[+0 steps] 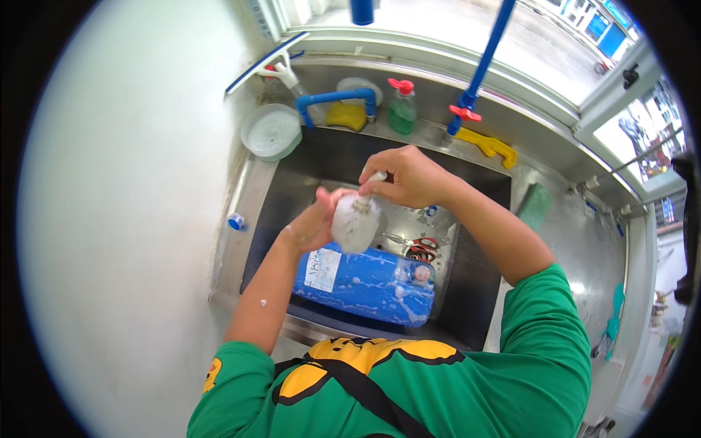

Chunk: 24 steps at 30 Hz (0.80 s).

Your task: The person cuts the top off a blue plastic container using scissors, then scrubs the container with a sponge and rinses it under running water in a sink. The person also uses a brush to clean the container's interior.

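Note:
My right hand (408,175) grips the white handle of a round brush (356,225) with white bristles, held over the sink. Beside the bristles is my left hand (315,222), thumb raised and palm towards them. Its fingertips are partly hidden behind the brush, so whether they press on it is unclear. Below both hands a blue plastic jerrycan (372,290), streaked with foam, lies on its side in the steel sink (471,274). It bears a white printed label (323,269). Scissors (423,249) with red and black handles rest on the sink floor behind the jerrycan.
Along the back ledge stand a bowl of suds (271,131), a yellow sponge (346,116), a green soap bottle (402,109) and a yellow plastic tool (487,147). Blue pipes (334,98) rise there. A blue cap (236,221) sits on the left rim; a green pad (535,205) lies right.

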Available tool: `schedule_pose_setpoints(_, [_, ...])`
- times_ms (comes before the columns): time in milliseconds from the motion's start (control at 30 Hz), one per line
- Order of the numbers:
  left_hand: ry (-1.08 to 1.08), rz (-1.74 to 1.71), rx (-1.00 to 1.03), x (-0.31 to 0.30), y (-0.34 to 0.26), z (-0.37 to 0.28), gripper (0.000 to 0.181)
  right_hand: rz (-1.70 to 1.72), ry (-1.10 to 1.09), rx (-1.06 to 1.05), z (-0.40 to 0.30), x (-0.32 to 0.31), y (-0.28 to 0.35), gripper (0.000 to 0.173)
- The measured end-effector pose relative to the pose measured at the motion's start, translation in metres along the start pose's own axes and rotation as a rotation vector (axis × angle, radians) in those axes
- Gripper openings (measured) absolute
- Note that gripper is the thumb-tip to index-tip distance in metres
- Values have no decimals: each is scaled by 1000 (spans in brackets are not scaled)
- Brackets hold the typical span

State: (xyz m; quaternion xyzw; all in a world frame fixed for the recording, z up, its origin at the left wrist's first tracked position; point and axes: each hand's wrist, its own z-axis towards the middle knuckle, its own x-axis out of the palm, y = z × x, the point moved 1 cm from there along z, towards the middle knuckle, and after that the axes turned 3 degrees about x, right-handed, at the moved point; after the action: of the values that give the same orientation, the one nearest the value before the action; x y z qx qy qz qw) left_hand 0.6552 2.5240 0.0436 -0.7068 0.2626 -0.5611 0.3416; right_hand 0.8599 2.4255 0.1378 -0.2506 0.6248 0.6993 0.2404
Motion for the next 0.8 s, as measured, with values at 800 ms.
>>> schedule_pose_setpoints(800, [93,1358,-181,67,18,-2,37,-313,-101,304,-161,87,-16,46])
